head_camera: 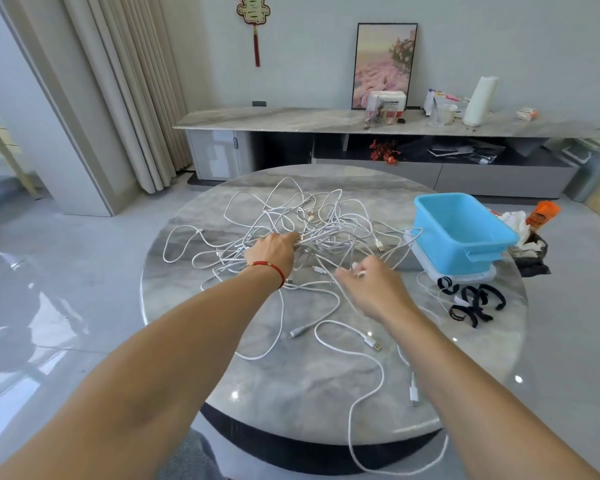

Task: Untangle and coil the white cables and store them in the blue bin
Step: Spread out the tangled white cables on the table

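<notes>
A tangle of white cables [326, 223] lies spread over the middle of the round marble table [291, 393]. My left hand [274, 252], with a red string at the wrist, grips a bunch of strands at the heap's near left side. My right hand [371, 284] pinches a white cable end near the heap's front. Loose strands with USB plugs [373, 342] trail toward me, and one hangs over the table's near edge. The blue bin [465, 233] stands on the right of the table with nothing in it, resting on a clear lid.
Several black strap ties [471, 301] lie in front of the bin. Beyond the bin sit a black bag with crumpled white paper [527, 237] and an orange packet [542, 213]. A long sideboard with clutter stands against the far wall.
</notes>
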The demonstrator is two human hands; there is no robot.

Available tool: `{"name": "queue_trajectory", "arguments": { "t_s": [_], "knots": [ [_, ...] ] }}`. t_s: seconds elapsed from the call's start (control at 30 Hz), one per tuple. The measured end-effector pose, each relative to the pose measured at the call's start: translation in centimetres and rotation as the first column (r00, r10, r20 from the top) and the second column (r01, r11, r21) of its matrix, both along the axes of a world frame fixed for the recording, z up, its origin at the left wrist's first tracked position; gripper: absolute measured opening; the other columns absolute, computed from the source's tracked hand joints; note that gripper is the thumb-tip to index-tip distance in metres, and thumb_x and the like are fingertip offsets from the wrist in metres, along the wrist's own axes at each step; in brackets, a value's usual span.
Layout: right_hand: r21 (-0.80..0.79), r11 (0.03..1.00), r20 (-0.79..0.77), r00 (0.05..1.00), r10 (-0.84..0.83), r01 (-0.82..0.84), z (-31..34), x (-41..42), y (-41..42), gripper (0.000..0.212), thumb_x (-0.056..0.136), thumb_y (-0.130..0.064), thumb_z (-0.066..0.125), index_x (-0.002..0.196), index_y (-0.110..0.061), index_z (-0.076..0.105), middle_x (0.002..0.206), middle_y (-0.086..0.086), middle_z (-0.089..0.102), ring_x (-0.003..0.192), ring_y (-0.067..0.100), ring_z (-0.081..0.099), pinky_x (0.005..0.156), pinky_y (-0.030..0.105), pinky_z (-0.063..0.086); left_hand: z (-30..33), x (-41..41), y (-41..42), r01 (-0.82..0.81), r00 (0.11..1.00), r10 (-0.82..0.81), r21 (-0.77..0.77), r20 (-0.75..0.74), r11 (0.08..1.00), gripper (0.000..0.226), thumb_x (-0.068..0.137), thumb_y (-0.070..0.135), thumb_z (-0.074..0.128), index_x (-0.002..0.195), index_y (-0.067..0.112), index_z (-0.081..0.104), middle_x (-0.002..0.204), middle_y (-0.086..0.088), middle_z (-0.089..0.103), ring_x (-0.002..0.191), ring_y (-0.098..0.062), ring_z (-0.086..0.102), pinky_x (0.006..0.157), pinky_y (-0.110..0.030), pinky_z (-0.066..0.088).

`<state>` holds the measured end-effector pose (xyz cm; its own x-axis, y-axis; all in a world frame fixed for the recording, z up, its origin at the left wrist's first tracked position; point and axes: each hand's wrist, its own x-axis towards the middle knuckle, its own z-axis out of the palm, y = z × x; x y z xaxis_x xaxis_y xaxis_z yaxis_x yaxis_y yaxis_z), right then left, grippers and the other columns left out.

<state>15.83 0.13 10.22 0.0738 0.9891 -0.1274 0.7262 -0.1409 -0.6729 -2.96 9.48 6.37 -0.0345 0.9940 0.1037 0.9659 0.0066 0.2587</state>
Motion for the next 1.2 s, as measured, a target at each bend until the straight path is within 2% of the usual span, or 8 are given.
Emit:
{"name": "queue_trajectory", "arguments": {
  "t_s": [0.07,0.23,0.4,0.53,0.63,0.8,1.03,1.2],
  "knots": [
    [-0.122,0.988,0.095,0.989,0.112,-0.1,-0.9,-0.9,0.0,0.048,0.095,-0.045,0.065,0.131,-0.014,0.059,0.117,0.008,0.071,0.113,0.031,0.065,0.092,0.035,0.05,0.6,0.4,0.2,-0.005,1.0,0.006,0.048,-0.016,0.999,0.016,0.101,0.018,0.045,0.092,0.03,0.051,0.093,-0.007,0.06,0.086,-0.033,0.055,0.07,-0.043,0.043],
    [0.023,0.959,0.04,0.959,0.282,-0.283,0.4,-1.5,-0.3,0.024,0.095,-0.027,0.057,0.076,-0.025,0.071,0.063,-0.004,0.062,0.064,0.016,0.058,0.063,0.031,0.043,1.9,0.1,1.3,-0.033,0.99,0.039,0.039,-0.139,0.999,0.02,0.1,0.014,0.045,0.097,0.033,0.053,0.102,-0.003,0.059,0.11,-0.03,0.049,0.091,-0.056,0.038],
    [0.303,0.939,-0.42,0.861,0.285,-0.163,2.0,1.0,-1.3,0.026,0.106,-0.025,0.054,0.087,-0.017,0.069,0.112,-0.007,0.072,0.098,-0.009,0.063,0.091,0.025,0.046,2.5,0.0,2.1,-0.037,0.993,0.032,-0.044,-0.111,0.998,0.017,0.103,0.034,0.039,0.113,0.032,0.053,0.12,-0.007,0.058,0.121,-0.032,0.046,0.096,-0.06,0.036],
    [0.252,0.968,-0.762,0.62,0.187,0.018,2.0,1.1,0.0,0.034,0.112,-0.028,0.041,0.082,-0.017,0.053,0.123,-0.002,0.075,0.133,0.049,0.047,0.105,0.059,0.043,2.5,0.3,2.3,0.039,0.988,-0.04,0.007,0.152,0.999,0.032,0.096,0.028,0.057,0.127,0.034,0.052,0.122,-0.004,0.061,0.119,-0.028,0.054,0.1,-0.058,0.041],
    [0.256,0.961,-0.74,0.661,0.123,0.108,1.7,0.2,0.7,0.032,0.113,-0.027,0.036,0.089,-0.014,0.052,0.095,0.009,0.078,0.092,0.04,0.069,0.08,0.044,0.043,2.6,0.3,1.6,0.134,0.951,-0.131,0.007,0.28,0.991,0.058,0.083,0.018,0.074,0.132,0.036,0.048,0.115,-0.009,0.063,0.108,-0.031,0.06,0.09,-0.051,0.053],
    [0.225,0.968,-0.81,0.574,0.124,0.109,2.2,-0.8,2.0,0.029,0.113,-0.025,0.037,0.096,-0.011,0.055,0.089,0.015,0.068,0.081,0.031,0.068,0.072,0.039,0.052,0.1,1.8,-3.6,0.27,0.961,-0.277,0.233,-0.003,0.934,0.084,0.064,0.033,0.079,0.139,0.029,0.041,0.116,-0.01,0.043,0.102,-0.028,0.043,0.091,-0.044,0.047],
    [0.218,0.971,-0.684,0.725,0.077,0.103,3.3,-0.4,1.9,0.028,0.104,-0.022,0.048,0.08,-0.014,0.059,0.069,0.006,0.053,0.051,0.017,0.044,0.054,0.035,0.04,-0.6,3.1,-1.5,0.287,0.94,-0.252,0.134,-0.229,0.949,0.064,0.083,0.017,0.069,0.136,0.044,0.046,0.141,-0.008,0.04,0.131,-0.032,0.035,0.104,-0.066,0.033],
    [0.031,0.998,-0.034,0.998,-0.058,0.059,2.8,2.2,0.1,0.024,0.089,-0.032,0.072,0.102,-0.014,0.062,0.088,-0.002,0.061,0.079,0.016,0.057,0.059,0.027,0.038,2.1,1.2,1.0,0.246,0.954,-0.222,0.1,-0.204,0.964,0.065,0.088,-0.002,0.054,0.136,0.042,0.05,0.128,-0.001,0.054,0.128,-0.031,0.042,0.1,-0.067,0.037]
  ]
}}
